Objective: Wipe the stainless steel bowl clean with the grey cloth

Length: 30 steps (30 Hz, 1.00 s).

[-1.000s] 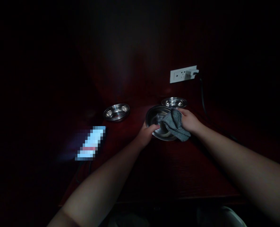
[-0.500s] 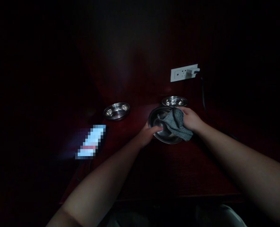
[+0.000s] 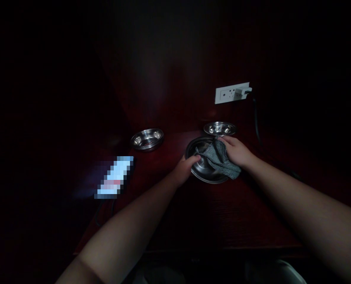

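My left hand grips the left rim of a shiny metal bowl, its thumb over the inside edge and its other fingers hidden beneath. A grey-green cloth drapes across the bowl's right side, and my right hand is closed on it at the far right rim. Part of the bowl's inside is covered by the cloth. Just behind stands another metal bowl. Farther left rests a stack of metal bowls.
A lit, pixelated screen lies at the left of the dark red table, with a cable near it. On the back wall a white socket panel holds a plug, whose black cord hangs down. Surroundings are very dark.
The held bowl and both hands sit slightly lower in view, and the bowl's tilt has changed a little. My right hand has shifted slightly with the cloth. Both grips remain.
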{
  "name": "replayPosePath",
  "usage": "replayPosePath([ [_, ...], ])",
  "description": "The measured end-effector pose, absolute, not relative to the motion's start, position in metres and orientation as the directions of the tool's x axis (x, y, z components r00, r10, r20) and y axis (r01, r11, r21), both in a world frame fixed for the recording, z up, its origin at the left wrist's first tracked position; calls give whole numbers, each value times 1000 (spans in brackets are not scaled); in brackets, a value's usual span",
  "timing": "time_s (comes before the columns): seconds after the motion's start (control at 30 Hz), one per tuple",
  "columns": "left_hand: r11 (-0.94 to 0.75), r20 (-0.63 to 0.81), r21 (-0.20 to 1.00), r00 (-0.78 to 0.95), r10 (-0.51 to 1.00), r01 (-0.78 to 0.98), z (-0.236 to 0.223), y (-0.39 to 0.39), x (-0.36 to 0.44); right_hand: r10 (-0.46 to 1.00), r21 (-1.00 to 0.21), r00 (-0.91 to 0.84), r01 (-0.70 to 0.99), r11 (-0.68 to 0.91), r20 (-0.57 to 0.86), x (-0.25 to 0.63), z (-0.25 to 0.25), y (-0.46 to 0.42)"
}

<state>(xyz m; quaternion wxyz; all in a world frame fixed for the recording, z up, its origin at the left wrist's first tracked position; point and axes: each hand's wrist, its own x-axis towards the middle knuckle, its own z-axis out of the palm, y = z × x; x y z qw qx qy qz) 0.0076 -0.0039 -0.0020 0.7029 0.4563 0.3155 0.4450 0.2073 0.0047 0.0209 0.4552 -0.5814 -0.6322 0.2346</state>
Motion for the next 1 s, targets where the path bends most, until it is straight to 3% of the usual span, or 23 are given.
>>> replayPosePath([
  [0.13, 197, -40, 887, 356, 934, -418, -4, 0, 10, 939, -822, 51, 502, 269, 339, 206, 21, 3],
  [0.33, 65, 101, 852, 285, 953, -519, -2, 1, 12, 920, -777, 119, 582, 239, 373, 206, 19, 6],
  [0.57, -98, 266, 876, 304, 915, -471, -1, -8, 8, 918, -810, 150, 537, 237, 368, 203, 14, 7],
  [1.0, -64, 183, 900, 241, 953, -431, 3, -7, 12, 943, -833, 110, 508, 218, 314, 201, 16, 4],
])
